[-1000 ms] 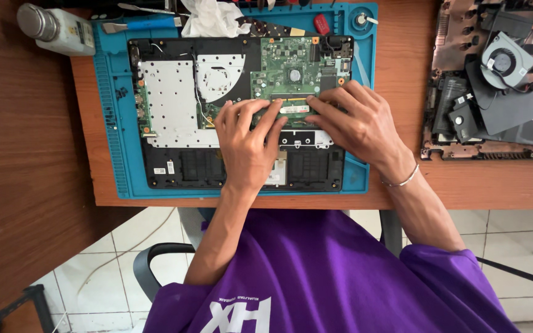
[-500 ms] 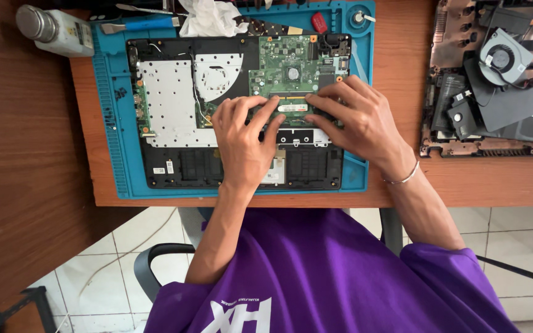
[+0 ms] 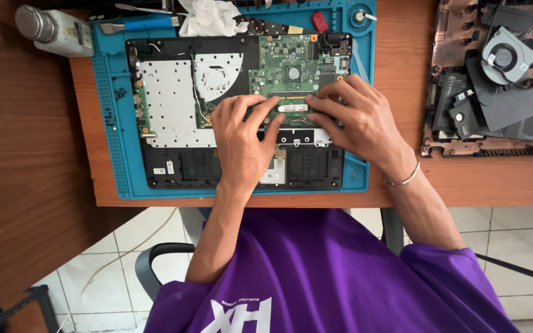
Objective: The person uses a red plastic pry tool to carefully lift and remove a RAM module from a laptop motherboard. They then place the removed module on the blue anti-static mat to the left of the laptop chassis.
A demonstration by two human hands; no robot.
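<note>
- Fingertips of both hands have stayed on the memory module (image 3: 293, 106) over the last second; little has moved.
- Left hand (image 3: 242, 139) presses with spread fingers from the module's left end; right hand (image 3: 359, 120) mirrors it from the right.
- Neither hand grips anything; the fingers lie flat, pushing.
- Module sits between the fingertips, just below the green motherboard (image 3: 291, 65), inside the opened laptop (image 3: 174, 92) on the blue mat (image 3: 109, 123).
- Steady pressure suggests the module is being seated.

Bright, even daylight fills the scene, and shadows stay soft and short. The floor tiles (image 3: 513, 246) on the near right show pale glare. Focus is sharp throughout, with slight wide-angle bending at the edges.
</note>
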